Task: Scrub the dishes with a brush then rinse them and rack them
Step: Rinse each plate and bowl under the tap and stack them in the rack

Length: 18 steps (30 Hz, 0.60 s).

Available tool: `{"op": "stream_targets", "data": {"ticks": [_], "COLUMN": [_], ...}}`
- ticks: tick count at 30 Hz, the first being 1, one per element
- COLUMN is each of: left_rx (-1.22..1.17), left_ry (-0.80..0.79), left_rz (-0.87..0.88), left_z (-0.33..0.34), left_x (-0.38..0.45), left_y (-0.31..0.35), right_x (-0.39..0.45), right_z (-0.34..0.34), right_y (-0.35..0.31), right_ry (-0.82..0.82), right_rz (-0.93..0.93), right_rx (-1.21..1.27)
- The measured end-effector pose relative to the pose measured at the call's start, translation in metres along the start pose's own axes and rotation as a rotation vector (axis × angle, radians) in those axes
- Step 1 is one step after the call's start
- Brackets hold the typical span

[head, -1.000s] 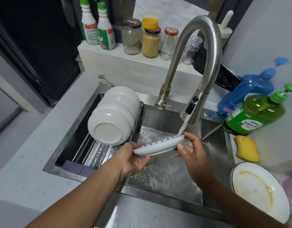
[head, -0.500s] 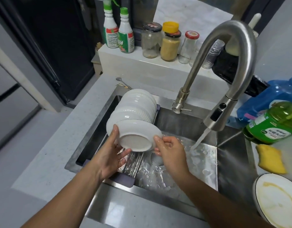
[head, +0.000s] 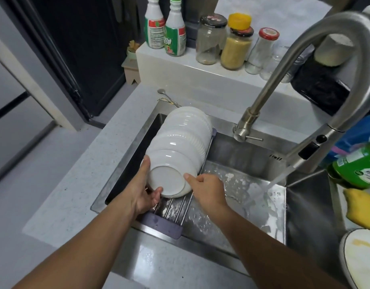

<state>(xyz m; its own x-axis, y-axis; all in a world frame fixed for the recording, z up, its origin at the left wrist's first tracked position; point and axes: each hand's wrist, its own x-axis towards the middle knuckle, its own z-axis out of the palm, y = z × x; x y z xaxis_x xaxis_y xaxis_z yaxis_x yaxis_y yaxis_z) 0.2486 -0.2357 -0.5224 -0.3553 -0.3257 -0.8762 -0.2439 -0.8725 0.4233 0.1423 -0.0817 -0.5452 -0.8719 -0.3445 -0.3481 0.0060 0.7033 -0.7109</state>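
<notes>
A white glazed bowl [head: 169,176] stands tilted on its side, foot ring facing the camera, at the near end of a row of nested white ribbed bowls [head: 186,132]. The row leans on a drying rack [head: 171,209] of thin steel rods with a grey-purple plastic end bar, laid across the left part of a stainless steel sink [head: 305,205].

The left hand [head: 145,195] grips the bowl's left and lower rim, thumb up along the side and fingers curled under the edge. The right hand [head: 207,189] pinches the right rim, its other fingers curled in.

Right of the rack the wet basin lies open. A curved brushed-steel faucet [head: 317,65] runs a stream of water [head: 277,178] onto it, well apart from both hands.

On the speckled pale counter [head: 71,184] at far right sit a green detergent bottle [head: 359,170] whose label writing is too blurred to read, a yellow sponge [head: 361,207], and a dirty white plate [head: 361,255] streaked yellow.

On the ledge behind stand two spray bottles [head: 165,32] with red and green labels, one showing a large "3", and glass jars [head: 223,40].
</notes>
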Motion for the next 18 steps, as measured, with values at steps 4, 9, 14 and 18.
{"op": "stream_targets", "data": {"ticks": [4, 9, 14, 18], "left_rx": [-0.015, 0.025, 0.035, 0.064], "left_ry": [0.045, 0.068, 0.158, 0.364], "left_rz": [0.011, 0.075, 0.178, 0.290], "left_z": [0.004, 0.014, 0.025, 0.034], "left_x": [0.002, -0.007, -0.011, -0.015], "left_y": [0.000, -0.002, -0.003, -0.010], "right_x": [0.001, 0.005, 0.007, 0.001], "right_z": [-0.002, -0.011, -0.025, -0.051], "right_y": [0.000, 0.003, 0.014, 0.035], "right_ry": [-0.016, -0.046, -0.062, -0.088], "right_rz": [-0.017, -0.005, 0.022, 0.041], "right_rx": [-0.016, 0.050, 0.044, 0.114]}}
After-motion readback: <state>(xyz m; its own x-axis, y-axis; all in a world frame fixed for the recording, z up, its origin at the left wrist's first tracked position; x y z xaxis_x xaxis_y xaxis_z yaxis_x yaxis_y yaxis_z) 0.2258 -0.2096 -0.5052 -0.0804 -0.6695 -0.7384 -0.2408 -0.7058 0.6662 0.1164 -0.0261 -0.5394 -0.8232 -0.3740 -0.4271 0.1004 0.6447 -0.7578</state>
